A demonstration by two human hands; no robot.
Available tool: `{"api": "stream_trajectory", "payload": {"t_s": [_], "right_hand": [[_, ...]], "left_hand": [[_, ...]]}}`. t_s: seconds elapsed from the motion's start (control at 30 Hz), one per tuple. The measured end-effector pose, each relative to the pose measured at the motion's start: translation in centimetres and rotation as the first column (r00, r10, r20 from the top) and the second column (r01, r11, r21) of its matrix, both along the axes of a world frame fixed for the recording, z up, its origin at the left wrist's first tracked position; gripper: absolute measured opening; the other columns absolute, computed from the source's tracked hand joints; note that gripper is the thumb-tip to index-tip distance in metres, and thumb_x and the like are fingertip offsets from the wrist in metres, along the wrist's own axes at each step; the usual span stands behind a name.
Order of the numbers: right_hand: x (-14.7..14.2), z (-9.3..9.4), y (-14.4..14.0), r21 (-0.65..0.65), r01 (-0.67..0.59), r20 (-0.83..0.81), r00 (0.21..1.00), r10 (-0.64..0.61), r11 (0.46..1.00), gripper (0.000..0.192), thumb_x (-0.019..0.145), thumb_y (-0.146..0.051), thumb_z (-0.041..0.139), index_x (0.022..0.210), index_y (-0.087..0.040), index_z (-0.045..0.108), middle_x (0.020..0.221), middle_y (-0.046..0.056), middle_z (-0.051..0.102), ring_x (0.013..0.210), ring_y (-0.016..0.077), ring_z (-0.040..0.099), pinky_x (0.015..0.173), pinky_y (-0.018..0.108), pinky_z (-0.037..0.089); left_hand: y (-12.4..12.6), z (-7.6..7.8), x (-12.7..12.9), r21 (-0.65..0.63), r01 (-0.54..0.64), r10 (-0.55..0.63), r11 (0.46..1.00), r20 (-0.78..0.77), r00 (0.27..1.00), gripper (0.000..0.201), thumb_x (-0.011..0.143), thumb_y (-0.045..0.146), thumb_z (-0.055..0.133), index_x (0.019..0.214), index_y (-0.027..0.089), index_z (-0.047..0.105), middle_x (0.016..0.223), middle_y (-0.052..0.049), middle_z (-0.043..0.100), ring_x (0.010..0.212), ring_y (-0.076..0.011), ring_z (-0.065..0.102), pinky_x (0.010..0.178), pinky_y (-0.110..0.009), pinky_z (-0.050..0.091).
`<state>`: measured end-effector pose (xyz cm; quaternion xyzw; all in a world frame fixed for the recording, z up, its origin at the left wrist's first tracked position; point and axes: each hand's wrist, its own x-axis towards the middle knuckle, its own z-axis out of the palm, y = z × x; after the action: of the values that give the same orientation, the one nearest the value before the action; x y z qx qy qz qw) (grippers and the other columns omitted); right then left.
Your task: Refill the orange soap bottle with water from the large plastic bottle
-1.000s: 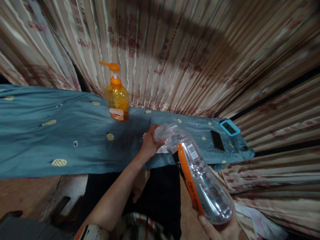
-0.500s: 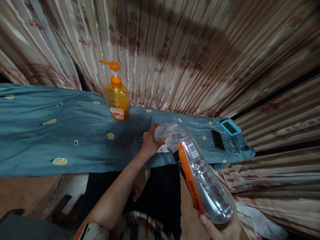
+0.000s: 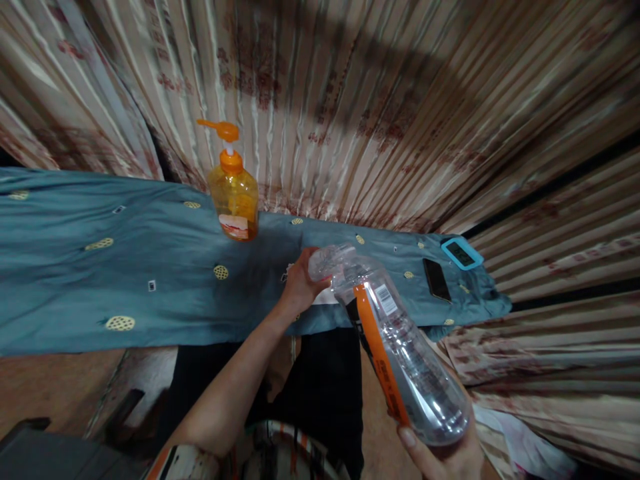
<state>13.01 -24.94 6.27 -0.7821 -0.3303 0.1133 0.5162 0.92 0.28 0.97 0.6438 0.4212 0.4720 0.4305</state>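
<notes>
Clear bottle (image 3: 400, 353): hardly moved since the earlier frame; you hold it slanting across the near edge of the cloth (image 3: 175, 267), top far left, base near right.
Left hand (image 3: 302, 283): you curl it round the top.
Right hand (image 3: 450, 459): you cup the base.
Pump bottle (image 3: 234, 199): upright, far left.
Phone (image 3: 437, 280): flat at right, near the blue-framed display (image 3: 461, 253).

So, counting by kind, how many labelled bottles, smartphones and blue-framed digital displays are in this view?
Labelled bottles: 2 (clear plastic bottle, amber pump bottle)
Smartphones: 1 (black smartphone)
Blue-framed digital displays: 1 (blue-framed digital display)
Total: 4
</notes>
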Motion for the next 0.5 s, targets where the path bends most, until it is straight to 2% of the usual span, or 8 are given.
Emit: {"api": "stream_trajectory", "payload": {"t_s": [0.5], "right_hand": [[-0.53, 0.61, 0.43, -0.005, 0.040, -0.024, 0.999, -0.041, 0.999, 0.099, 0.057, -0.061, 0.079, 0.133, -0.005, 0.048, 0.125, 0.021, 0.063, 0.108, 0.0310, 0.064, 0.091, 0.035, 0.052]], "left_hand": [[0.07, -0.26, -0.01, -0.010, 0.001, -0.001, 1.000, 0.006, 1.000, 0.054, 0.064, 0.010, 0.079, 0.112, 0.019, 0.058, 0.101, -0.002, 0.074, 0.092, -0.0217, 0.071, 0.081, -0.031, 0.055]]}}
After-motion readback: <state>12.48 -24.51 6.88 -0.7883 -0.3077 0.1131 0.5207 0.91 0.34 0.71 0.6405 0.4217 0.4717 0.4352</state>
